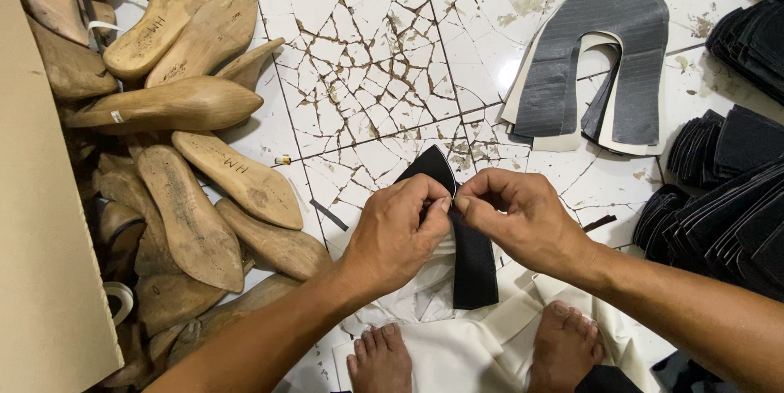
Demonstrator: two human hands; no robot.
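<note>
Both hands, left (pixel 398 230) and right (pixel 516 217), pinching matte black curved fabric strip (pixel 467 238) above cracked white tiled floor (pixel 359 58); smooth wooden shoe lasts (pixel 192 103) piled left.

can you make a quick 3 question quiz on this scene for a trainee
1. True or false: both hands pinch the black strip.
2. What lies piled to the left of the left hand? A) wooden shoe lasts B) glass bottles C) metal tins
3. Fill in: the grey U-shaped pieces lie on the cracked white ____ floor, beyond the right hand.

Key: 1 true; 2 A, the wooden shoe lasts; 3 tile.
</note>
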